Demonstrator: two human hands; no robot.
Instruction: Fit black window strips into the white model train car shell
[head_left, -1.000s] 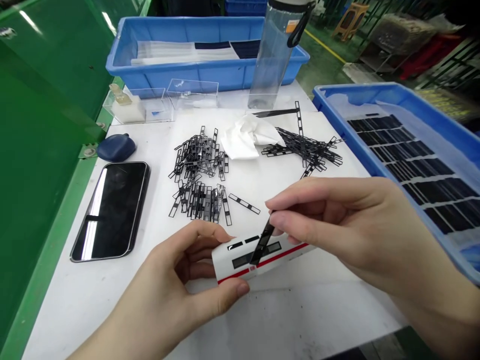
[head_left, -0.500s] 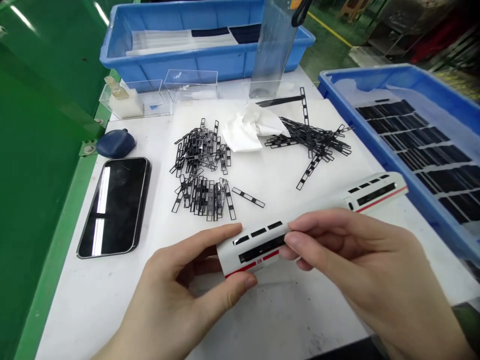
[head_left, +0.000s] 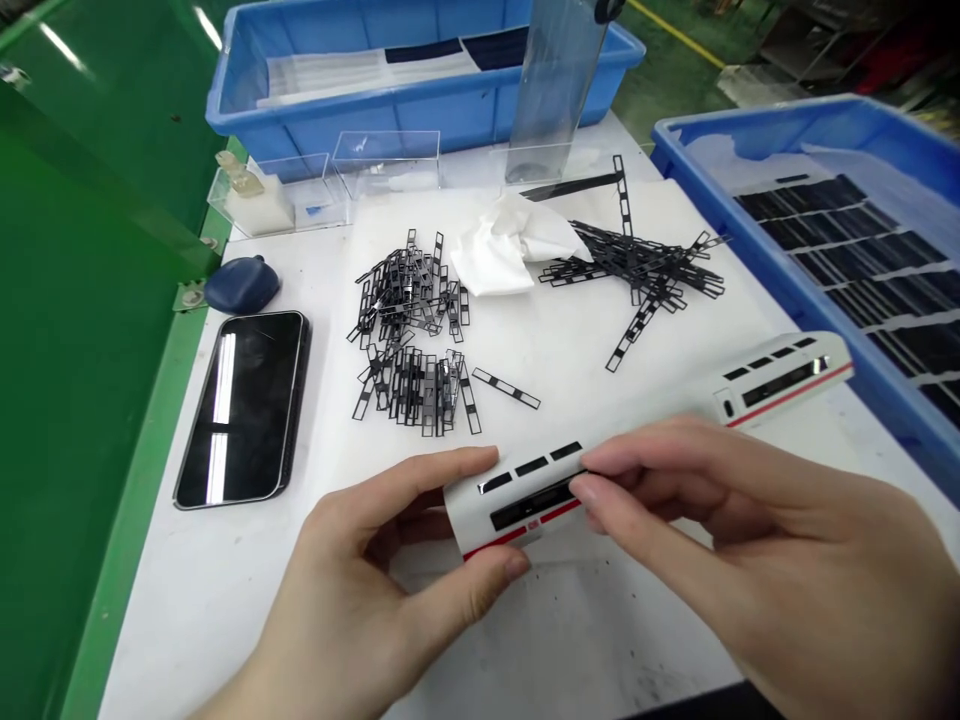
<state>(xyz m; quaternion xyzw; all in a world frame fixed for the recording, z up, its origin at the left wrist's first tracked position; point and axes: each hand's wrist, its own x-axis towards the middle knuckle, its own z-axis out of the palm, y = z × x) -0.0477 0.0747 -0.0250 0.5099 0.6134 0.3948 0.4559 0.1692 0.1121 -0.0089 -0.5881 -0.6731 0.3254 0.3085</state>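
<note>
A long white shell (head_left: 739,372) with a red stripe and black window openings lies slanted across the front of the worktable. My left hand (head_left: 420,560) grips its near left end, thumb on the lower side and index finger on top. With thumb and index finger pinched together, my right hand (head_left: 720,520) is at the long black window strip (head_left: 529,503) in the shell's side; whether it pinches a small part is hidden. Behind the shell lie a heap of thin black frames (head_left: 409,300), a single black frame (head_left: 506,388) and a crumpled white tissue (head_left: 499,250).
At left are a phone (head_left: 244,410) and a dark blue bulb (head_left: 241,286). More black frames (head_left: 645,265) lie right of the tissue. Blue bins (head_left: 375,108) stand behind and at right (head_left: 765,245). A tall clear container (head_left: 551,100) and clear boxes (head_left: 386,165) line the back edge.
The view has shifted slightly, so the table's things sit a little differently. Both hands keep their places on the shell, with the right fingers still at the window strip.
</note>
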